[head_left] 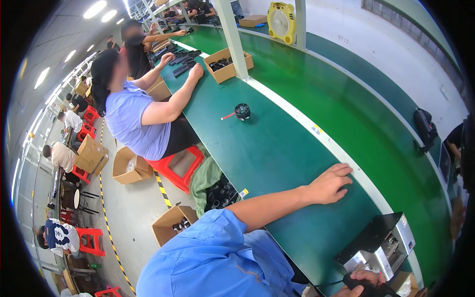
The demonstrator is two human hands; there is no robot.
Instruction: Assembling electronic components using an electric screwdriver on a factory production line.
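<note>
My left hand [332,184] lies open, palm down, on the green table [292,153], its fingertips beside the white rail [356,173]. At the lower right my right hand [367,276] is closed around a black rounded object [368,288], partly cut off by the picture's edge, so I cannot tell its kind. Just beyond that hand stands a box-shaped metal machine [378,242] with a black panel and an open front. Farther up the table sits a round black part [242,111] with a red strip [228,116] sticking out, apart from both hands.
A green belt [307,89] runs beyond the rail. Up the table, a co-worker in lavender [129,116] handles black parts [185,64] near a cardboard box [225,74]. A white post [232,39] rises beside it. Open cartons [170,225] and a red stool [180,168] stand at left.
</note>
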